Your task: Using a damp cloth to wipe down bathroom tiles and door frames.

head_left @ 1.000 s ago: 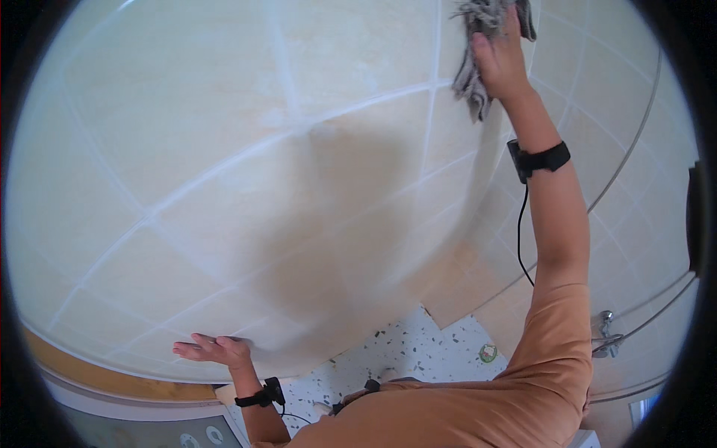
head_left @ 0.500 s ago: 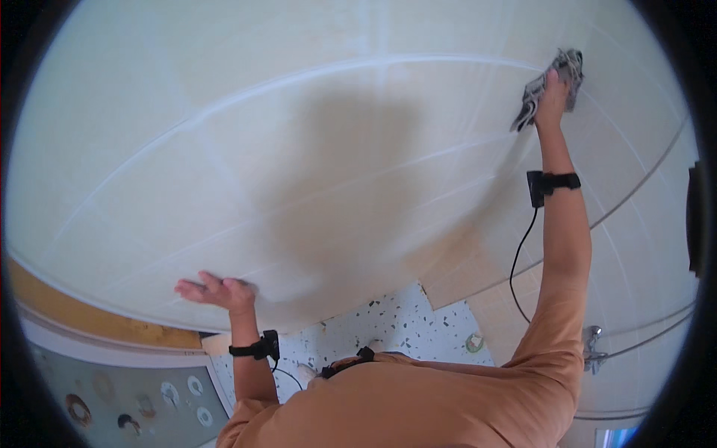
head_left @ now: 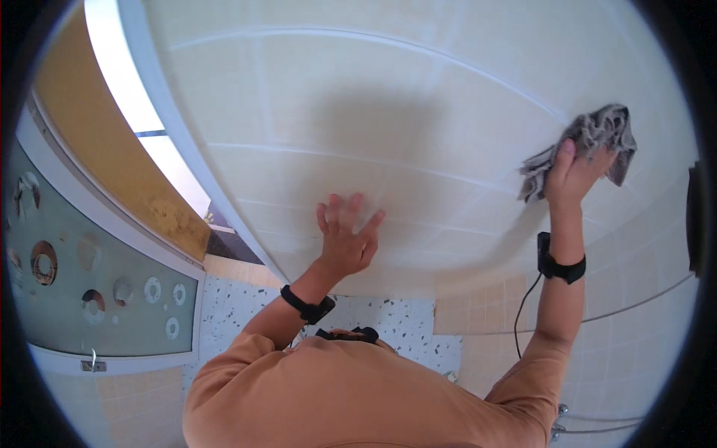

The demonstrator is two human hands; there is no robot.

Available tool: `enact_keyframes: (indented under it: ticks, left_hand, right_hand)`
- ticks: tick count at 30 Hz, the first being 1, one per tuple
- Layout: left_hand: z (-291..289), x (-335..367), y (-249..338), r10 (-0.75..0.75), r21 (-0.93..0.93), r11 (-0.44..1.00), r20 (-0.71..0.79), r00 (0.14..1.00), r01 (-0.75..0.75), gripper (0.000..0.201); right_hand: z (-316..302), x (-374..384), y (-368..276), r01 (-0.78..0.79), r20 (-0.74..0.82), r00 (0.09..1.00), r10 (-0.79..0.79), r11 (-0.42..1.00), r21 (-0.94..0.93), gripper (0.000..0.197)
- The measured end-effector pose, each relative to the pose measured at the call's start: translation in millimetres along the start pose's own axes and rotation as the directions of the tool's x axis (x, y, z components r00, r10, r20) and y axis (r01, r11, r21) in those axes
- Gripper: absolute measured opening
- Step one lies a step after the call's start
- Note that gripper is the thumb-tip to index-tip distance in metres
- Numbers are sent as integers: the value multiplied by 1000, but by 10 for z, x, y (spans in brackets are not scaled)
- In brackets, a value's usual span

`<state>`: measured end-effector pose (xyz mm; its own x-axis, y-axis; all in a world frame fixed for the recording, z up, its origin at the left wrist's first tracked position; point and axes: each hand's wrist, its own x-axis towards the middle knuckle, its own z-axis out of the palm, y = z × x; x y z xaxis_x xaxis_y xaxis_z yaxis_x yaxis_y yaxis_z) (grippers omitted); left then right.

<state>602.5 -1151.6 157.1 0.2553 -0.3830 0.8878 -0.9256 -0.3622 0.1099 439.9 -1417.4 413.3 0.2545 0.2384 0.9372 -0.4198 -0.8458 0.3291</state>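
With my right hand (head_left: 576, 173) I press a crumpled grey cloth (head_left: 597, 134) to the pale tiled wall (head_left: 418, 172) at the upper right. The cloth bunches past my fingers and partly hides them. Lower and nearer the middle, my left hand (head_left: 347, 237) is bare, its fingers spread toward the same wall. Whether its fingertips touch the tiles I cannot tell. A black strap with a small box sits on each wrist.
At the left stands a frosted glass door (head_left: 104, 276) with ring patterns, beside a yellow-brown panel (head_left: 112, 119) and a bright opening. Below lies a speckled white floor (head_left: 246, 310). A metal tap (head_left: 559, 422) and a hose are at the lower right; a dark fixture (head_left: 694, 220) hangs at the right edge.
The view has turned, so more of the door and opening shows. My right hand with the cloth appears lower and farther right; my left hand has shifted right and up, fingers more spread.
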Motion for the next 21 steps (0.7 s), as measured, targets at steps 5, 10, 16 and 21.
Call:
enact_keyframes:
  ticks: [5,10,16,21]
  left_hand:
    - [-586,-204,-338,126,-336,933,-29,992,-128,50]
    - [-883,-289,-764,-8,-273,962,-59,998,-9,45]
    - [-955,-392,-1110,-2,-230,973,-12,1000,-1,46]
    - [-1085,-470,-1100,8,-286,958,19,1000,-2,47]
  right_hand:
    - [-107,451,-1200,43,44,998,-40,996,-73,68]
    - [55,886,-2379,75,107,992,-74,997,2,70]
    - [413,1062,-3259,227,64,971,-232,971,78,57]
    - [464,856,-3554,135,181,967,-177,966,221,57]
